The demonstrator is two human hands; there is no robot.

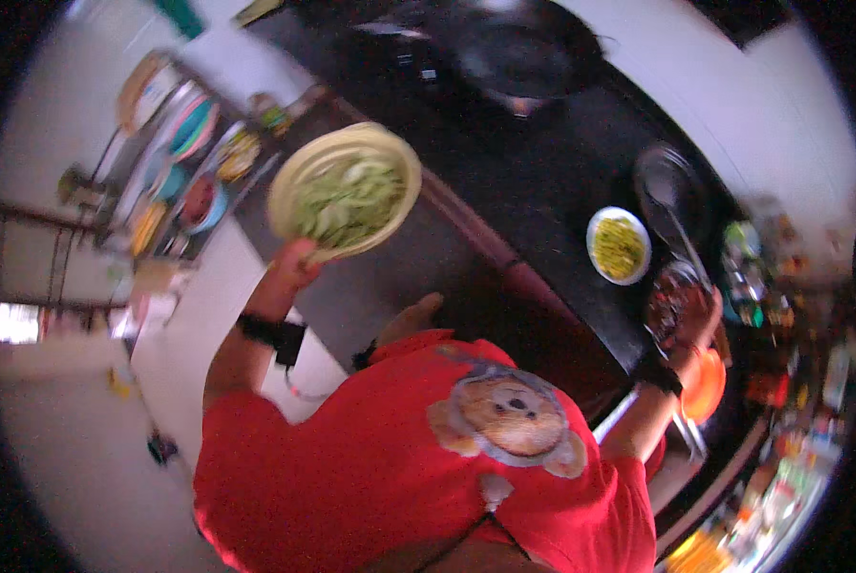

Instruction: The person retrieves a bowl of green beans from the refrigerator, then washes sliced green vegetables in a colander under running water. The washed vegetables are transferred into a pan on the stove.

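Note:
My left hand (295, 265) grips the rim of a pale yellow bowl (279, 193), held out over the floor beside the counter. Sliced green vegetables (352, 197) fill the bowl, which looks blurred. At the counter's right end, my right hand (696, 322) is closed around the handle end of a metal ladle (685, 243). The ladle's head rests over a dark round pan or plate (657, 161). Beneath my right hand sits a container with dark reddish contents (664, 304); what they are is unclear. A white bowl of chopped yellow-green food (620, 247) stands close by.
A black wok (514, 61) stands on the gas stove, a flame glowing under it. The dark counter (542, 165) has a reddish-brown front edge. An orange bowl (703, 387) is by my right forearm. Shelves with dishes (191, 165) stand at left; jars (746, 265) crowd the right.

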